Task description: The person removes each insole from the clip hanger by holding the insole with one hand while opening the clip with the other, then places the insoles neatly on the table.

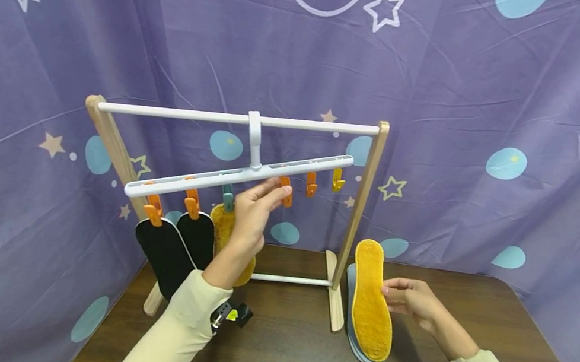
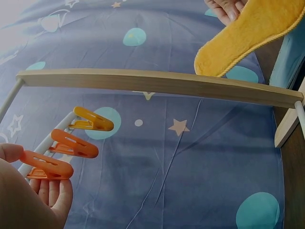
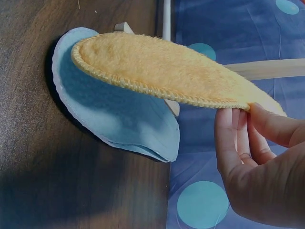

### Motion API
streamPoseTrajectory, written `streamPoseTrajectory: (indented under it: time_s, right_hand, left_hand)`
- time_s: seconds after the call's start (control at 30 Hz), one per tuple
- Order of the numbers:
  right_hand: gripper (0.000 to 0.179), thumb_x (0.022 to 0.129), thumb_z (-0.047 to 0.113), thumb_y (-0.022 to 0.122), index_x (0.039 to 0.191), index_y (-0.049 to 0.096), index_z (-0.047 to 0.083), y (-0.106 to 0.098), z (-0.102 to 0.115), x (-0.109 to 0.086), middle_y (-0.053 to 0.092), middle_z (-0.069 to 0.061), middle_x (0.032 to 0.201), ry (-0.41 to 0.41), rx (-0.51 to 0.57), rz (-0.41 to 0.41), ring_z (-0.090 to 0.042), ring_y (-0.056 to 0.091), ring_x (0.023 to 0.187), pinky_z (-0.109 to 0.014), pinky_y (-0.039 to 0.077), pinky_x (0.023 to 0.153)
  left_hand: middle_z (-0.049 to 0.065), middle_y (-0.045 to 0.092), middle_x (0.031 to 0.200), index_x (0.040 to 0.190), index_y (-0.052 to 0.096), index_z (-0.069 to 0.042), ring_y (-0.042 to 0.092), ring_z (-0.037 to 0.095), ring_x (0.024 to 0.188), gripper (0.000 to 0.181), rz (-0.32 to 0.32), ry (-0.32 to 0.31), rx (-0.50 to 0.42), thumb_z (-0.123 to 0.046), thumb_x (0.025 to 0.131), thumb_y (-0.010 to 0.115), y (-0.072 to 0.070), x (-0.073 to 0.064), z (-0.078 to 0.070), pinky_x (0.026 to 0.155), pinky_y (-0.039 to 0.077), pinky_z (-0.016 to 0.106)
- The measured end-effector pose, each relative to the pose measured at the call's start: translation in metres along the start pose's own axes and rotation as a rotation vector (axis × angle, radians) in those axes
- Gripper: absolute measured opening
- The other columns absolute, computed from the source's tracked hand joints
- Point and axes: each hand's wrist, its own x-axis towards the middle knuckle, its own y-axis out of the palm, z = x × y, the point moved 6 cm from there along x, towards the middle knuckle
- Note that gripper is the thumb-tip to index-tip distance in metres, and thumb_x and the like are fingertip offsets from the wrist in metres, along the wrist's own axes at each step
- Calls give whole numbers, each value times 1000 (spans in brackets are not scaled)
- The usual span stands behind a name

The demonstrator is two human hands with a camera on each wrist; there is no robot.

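Observation:
My left hand [image 1: 253, 212] pinches an orange clothespin [image 1: 287, 192] under the white hanger bar [image 1: 204, 178]. In the left wrist view its thumb and fingers are on the handles of this clothespin [image 2: 50, 167]. My right hand [image 1: 416, 303] holds a fuzzy yellow insole [image 1: 372, 301] by its edge, thumb on one side and fingers on the other. Light blue insoles [image 3: 109, 100] lie on the table beneath it. To the left, two black insoles [image 1: 165, 256] hang from orange clothespins [image 1: 153, 209], and another yellow insole [image 1: 224, 227] hangs from a green clothespin [image 1: 227, 198], partly behind my left arm.
The hanger tilts, its right end higher, and hooks over the white rail [image 1: 179, 113] of a wooden stand [image 1: 359, 207]. Another orange clothespin [image 1: 311, 184] and a yellow one [image 1: 338, 180] hang right of my left hand. A purple curtain [image 1: 470, 106] backs the brown table [image 1: 282, 347].

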Motion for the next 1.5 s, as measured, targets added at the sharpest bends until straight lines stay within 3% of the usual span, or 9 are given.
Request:
streamPoseTrajectory:
  time_s: [0.23,0.7,1.07,1.2,1.5]
  right_hand:
    - [15,99,6,63,110,68,-2,2,-6,8,74,4,89,6,-14,-11,-11,71,85,-29,62,79]
    - [21,96,4,65,109,66,-13,3,-8,13,70,3,84,1,-80,-114,-10,68,79,-29,63,73]
    - [23,95,1,66,109,65,-16,0,-17,23,70,-2,81,21,-121,-208,-13,67,75,-35,64,72]
    - [21,95,1,66,108,65,-15,0,-18,25,70,-1,80,29,-102,-198,-13,67,74,-35,64,71]
    - [17,97,4,64,109,67,-7,-1,-11,23,72,3,84,43,-37,-70,-10,70,78,-27,61,72]
  left_hand:
    - [19,72,121,119,70,10,69,5,85,36,1,0,1,-3,86,76,0,1,2,87,60,24]
    - [20,71,123,120,70,10,70,4,85,37,8,-1,4,-4,87,75,-1,0,2,89,60,25]
    - [19,71,123,120,70,10,70,4,85,37,5,2,-1,-3,86,75,-1,1,3,87,59,24]
    - [19,72,121,120,70,10,70,4,83,36,6,-1,-3,-3,87,75,-1,0,2,87,60,24]
    - [19,71,121,121,69,9,69,5,86,37,3,1,-1,-4,87,75,-1,-1,1,87,59,23]
